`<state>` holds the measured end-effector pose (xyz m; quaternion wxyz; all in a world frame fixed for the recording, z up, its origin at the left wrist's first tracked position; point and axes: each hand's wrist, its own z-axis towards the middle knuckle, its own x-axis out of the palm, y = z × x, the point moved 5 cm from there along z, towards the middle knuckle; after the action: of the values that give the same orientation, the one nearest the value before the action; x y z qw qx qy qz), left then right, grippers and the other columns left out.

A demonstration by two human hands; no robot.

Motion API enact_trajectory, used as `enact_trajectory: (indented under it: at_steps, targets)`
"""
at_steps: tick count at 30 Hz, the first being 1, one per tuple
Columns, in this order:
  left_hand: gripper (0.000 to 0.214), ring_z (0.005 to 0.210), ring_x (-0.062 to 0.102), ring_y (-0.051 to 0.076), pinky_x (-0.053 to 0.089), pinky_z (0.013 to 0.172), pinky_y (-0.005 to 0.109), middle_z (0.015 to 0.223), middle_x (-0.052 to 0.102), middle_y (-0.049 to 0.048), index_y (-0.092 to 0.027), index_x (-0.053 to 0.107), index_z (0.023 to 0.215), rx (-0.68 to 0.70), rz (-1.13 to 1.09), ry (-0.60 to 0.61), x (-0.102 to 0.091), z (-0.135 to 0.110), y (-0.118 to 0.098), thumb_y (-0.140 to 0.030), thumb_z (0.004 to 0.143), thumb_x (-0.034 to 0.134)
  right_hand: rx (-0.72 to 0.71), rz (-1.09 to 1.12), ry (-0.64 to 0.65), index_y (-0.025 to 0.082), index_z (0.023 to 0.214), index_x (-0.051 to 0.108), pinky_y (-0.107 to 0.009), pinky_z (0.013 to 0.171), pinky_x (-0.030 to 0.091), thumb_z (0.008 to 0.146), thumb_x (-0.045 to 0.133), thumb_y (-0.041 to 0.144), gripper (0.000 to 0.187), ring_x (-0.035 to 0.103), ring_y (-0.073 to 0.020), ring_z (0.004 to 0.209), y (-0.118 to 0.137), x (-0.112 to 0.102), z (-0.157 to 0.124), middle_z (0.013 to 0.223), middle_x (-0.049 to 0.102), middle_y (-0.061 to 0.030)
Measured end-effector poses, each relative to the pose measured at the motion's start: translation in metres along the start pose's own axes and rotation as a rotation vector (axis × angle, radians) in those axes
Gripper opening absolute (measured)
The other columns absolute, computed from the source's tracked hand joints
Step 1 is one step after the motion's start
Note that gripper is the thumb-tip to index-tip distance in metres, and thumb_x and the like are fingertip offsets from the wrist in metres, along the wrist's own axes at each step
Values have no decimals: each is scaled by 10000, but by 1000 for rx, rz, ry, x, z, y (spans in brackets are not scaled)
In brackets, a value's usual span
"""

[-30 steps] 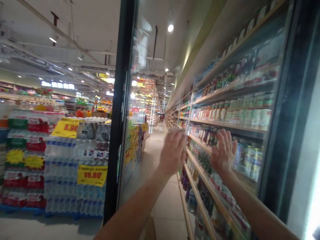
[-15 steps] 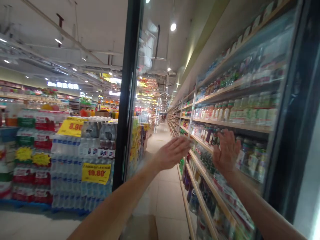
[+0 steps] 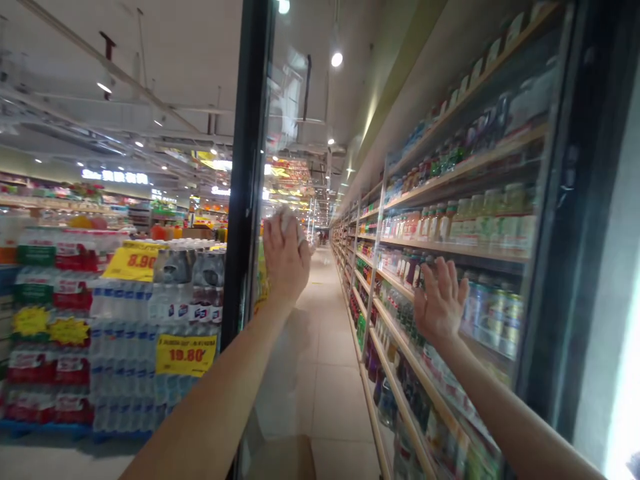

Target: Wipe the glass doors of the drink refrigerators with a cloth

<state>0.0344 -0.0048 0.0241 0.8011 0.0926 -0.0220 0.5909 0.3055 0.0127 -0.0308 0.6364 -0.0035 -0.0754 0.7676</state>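
A glass door in a dark frame stands in front of me. My left hand is raised against the pane near its left edge, fingers over a crumpled whitish cloth that shows past the fingertips. Most of the cloth is hidden behind the hand. On the right part of the same pane, my right hand lies palm forward with fingers spread, holding nothing. Through the glass, behind the right hand, are shelves of bottled drinks.
Long wooden shelves run down the right side beyond the glass. A tiled aisle floor stretches ahead. To the left stand stacked packs of bottled water and red drink packs, with yellow price signs on the stack.
My left hand has swept left and up across the pane, from near the shelves to beside the door's left frame. The right hand stays nearly in place, while the view shifts slightly.
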Motion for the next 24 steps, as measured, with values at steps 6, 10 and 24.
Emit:
enact_trajectory:
  at_steps: [6,10,24]
  targets:
    - [567,1427,46,239,245,1158,400,1530,227,51,-197,262,1424,670,-104,285,15,-16,-58,-238,885,434,-31,-31,-22,180,1354,424,-494,1094,199,885,429,324,491,313,-281,1363,3,-1,0,1425,410,-165]
    - [543,1425,88,256,209,1162,477,1519,247,87,-174,252,1423,280,-51,138,16,26,-33,-227,899,384,-18,-25,-13,205,1389,380,-497,1094,197,877,435,303,524,306,-277,1366,3,0,0,1442,390,-151]
    - [478,1422,104,277,212,1156,483,1501,274,126,-125,368,1357,108,-44,99,30,61,-42,-224,890,396,-8,-50,-27,190,1325,451,-481,1078,220,864,444,299,474,351,-275,1336,4,-2,2,1400,437,-154]
